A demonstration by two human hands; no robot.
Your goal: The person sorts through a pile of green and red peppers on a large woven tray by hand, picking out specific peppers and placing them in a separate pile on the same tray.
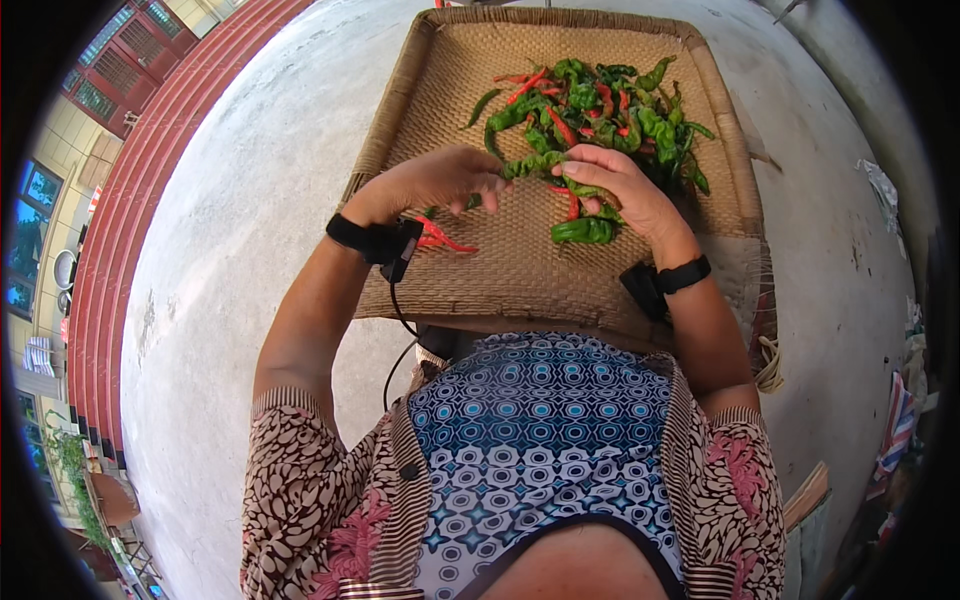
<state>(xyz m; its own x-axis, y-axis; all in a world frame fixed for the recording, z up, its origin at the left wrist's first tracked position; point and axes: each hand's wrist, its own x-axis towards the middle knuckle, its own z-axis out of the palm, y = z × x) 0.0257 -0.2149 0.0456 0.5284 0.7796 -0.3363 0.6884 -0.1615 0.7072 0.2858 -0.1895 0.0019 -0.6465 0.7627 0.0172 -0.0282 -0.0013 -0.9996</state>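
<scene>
My right hand (619, 180) holds a long wrinkled green pepper (534, 164) level over a woven tray (487, 281). At the pepper's left end are the curled fingers of my left hand (457, 180); whether they pinch it is hidden. A heap of green and red peppers (592, 112) lies beyond my hands, towards the right of the tray. Below my right hand rests a smooth green pepper (582, 231), with a thin red pepper (574, 205) just above it. Several red peppers (446, 236) lie beneath my left hand, partly covered by it and its wrist strap.
A raised rim (390, 97) edges the tray. Black straps with small devices sit on both wrists; a black cable (395, 304) hangs from the left one (397, 247). Concrete floor (247, 165) surrounds the tray. Red steps (142, 225) stand at left, a wooden piece (806, 495) at lower right.
</scene>
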